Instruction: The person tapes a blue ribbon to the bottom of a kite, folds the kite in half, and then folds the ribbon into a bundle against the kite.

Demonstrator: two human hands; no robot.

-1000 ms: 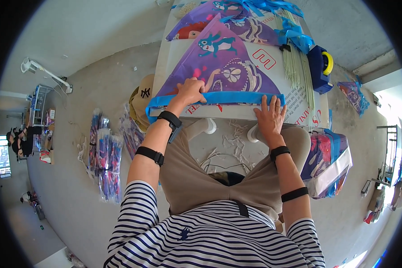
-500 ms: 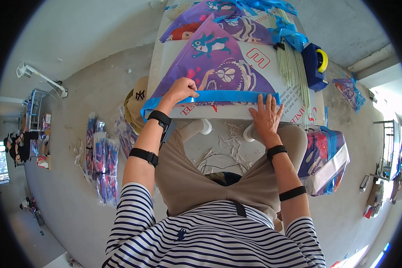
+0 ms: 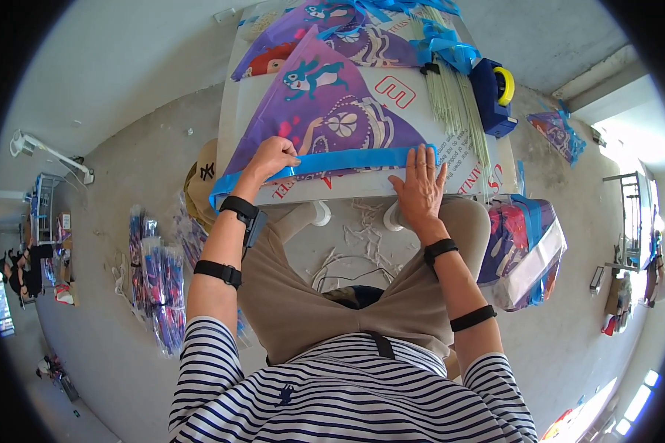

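A purple triangular printed sheet point(image 3: 332, 96), like a kite panel with cartoon figures, lies on the white board in front of me, its point away from me. Along its near edge runs a bright blue strip point(image 3: 347, 160), whose left end hangs loosely at the board's corner. My left hand point(image 3: 273, 156) is closed, thumb and fingertips pinching the strip's lower edge left of its middle, where a small shiny fold shows. Near the strip's right end, my right hand point(image 3: 421, 188) lies flat, fingers stretched over the strip, pressing it down.
Behind the sheet lie another printed panel point(image 3: 377, 48), a bundle of thin pale rods point(image 3: 451, 103) and blue ribbons point(image 3: 447, 52). A dark blue tape dispenser point(image 3: 493, 100) with a yellow hub stands at the right edge. Wrapped bundles point(image 3: 159, 288) lie on the floor at left.
The whole view has shifted, so the board and both hands appear further left. Relative to the strip, both hands stay nearly in place, the left pinching and the right flat.
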